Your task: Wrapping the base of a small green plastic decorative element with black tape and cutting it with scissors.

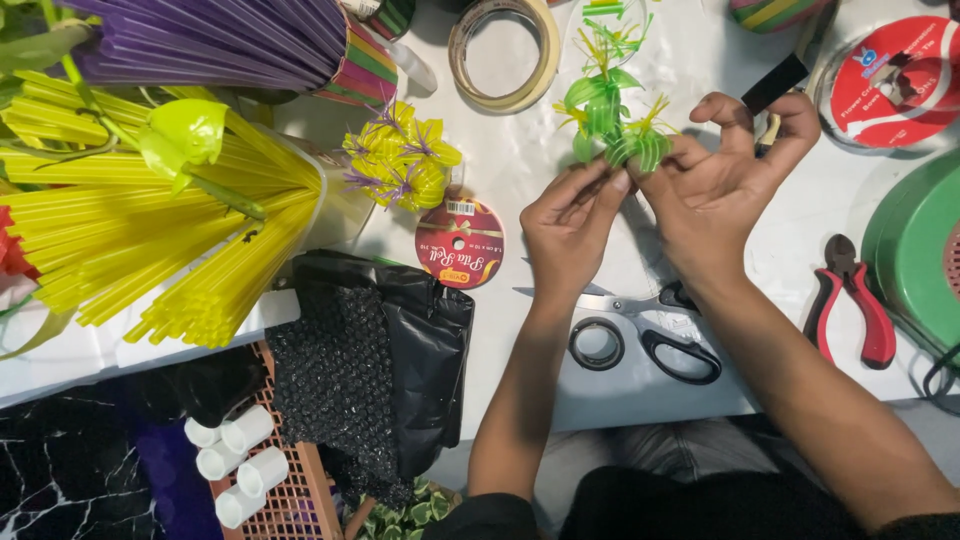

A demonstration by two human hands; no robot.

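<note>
Straws fill the far left: one big bundle of yellow straws [150, 240] in a clear cup, and one bundle of purple straws [220, 40] behind it. Taking the red ribbon spool [459, 243] as landmark, four short white tubes [235, 462] lie on an orange grid well below and left of it, and one black plastic bag [425, 350] lies just below it. Just above the spool sits one yellow straw flower [400, 160] with purple centres. One roll of pale tape [505, 52] lies further up and to the right.

Right of the spool, the left hand [570, 225] pinches with closed fingertips the lower part of one green straw ornament [612, 125]. The right hand [725, 185] grips the same ornament from the other side, thumb and fingers curled around it. The ornament is held just above the worktop [560, 160], up and right of the spool.

Below the hands lie one pair of scissors [645, 325] with black handles and one small black ring of tape [597, 343]. Far right of the spool are one pair of red pliers [855, 300], one green round object [915, 250] and one second red spool [890, 85].

The worktop is white. The floor at lower left is dark marble.
</note>
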